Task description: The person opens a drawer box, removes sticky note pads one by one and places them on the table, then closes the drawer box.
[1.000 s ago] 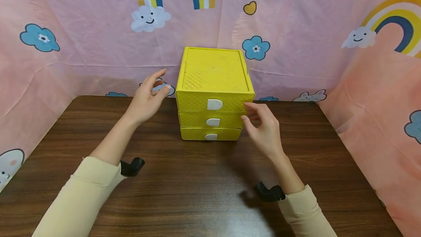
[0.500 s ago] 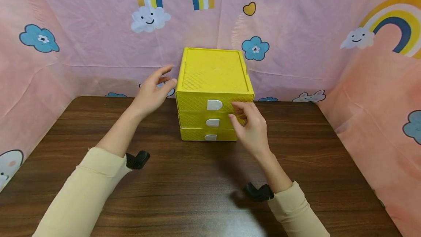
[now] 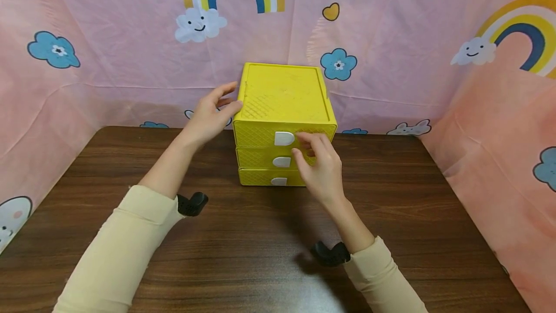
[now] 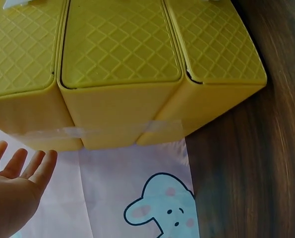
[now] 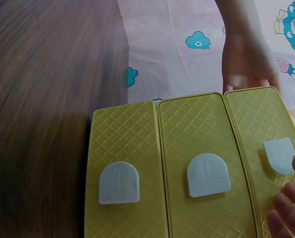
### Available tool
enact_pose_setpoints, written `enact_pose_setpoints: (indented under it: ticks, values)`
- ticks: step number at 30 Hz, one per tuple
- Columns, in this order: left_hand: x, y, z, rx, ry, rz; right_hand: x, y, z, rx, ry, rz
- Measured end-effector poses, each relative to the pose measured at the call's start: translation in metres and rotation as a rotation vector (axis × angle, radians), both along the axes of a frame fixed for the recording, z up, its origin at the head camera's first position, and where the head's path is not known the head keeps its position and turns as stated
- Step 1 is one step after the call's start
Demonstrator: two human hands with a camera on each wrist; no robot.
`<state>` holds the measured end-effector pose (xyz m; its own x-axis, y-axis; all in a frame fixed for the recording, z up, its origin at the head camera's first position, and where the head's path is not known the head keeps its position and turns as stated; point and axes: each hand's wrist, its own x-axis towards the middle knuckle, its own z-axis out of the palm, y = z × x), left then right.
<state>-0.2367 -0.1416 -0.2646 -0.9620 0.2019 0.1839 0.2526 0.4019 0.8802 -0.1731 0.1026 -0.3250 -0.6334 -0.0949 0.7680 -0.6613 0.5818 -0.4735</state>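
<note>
While right hand (image 3: pixel 322 167) hovers beside top handle (image 3: pixel 284 138), drawers (image 3: pixel 255 158) sit closed.

1. You are facing a dark brown wooden table (image 3: pixel 243 260), its grain running from side to side.
2. Directly on it, towards the far edge, a yellow drawer box (image 3: pixel 280 110) is standing upright.

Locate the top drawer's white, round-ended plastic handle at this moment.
In the head view, the top handle sits centred on the yellow, lattice-textured top drawer, just left of the right hand and above the white middle handle.
</note>
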Motion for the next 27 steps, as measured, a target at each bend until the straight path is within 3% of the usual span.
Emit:
enact_pose_setpoints:
  ticks: [10, 27]
  values:
    - [-0.002, 0.010, -0.002, 0.119, -0.021, 0.009, -0.002, -0.010, 0.006, 0.032, -0.001, -0.046]
    - [-0.004, 0.010, -0.003, 0.134, -0.062, 0.009, -0.005, -0.021, 0.007, 0.043, 0.052, -0.106]
